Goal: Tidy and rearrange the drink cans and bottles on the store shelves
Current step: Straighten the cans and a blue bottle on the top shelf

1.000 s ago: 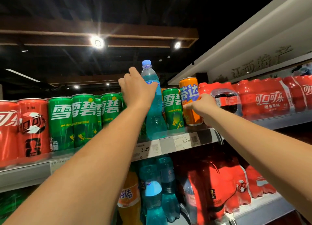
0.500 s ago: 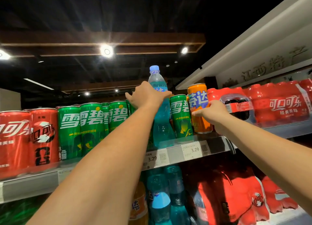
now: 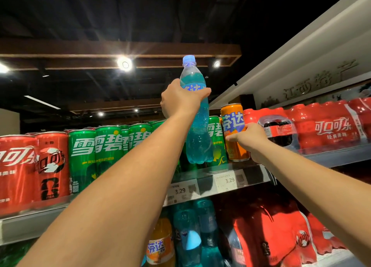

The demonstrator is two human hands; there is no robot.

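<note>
Standing among the green cans a second earlier, the bottle was lifted just clear of the shelf, gripped by the left hand; the orange can beside it was clasped on the shelf by the right hand. Relocation was judged underway.

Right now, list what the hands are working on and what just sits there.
In hand: blue plastic bottle, gripped by left hand; tall orange can, held by right hand.
Sitting by: green cans, red cans, shrink-wrapped red bottle packs, price tags.
</note>
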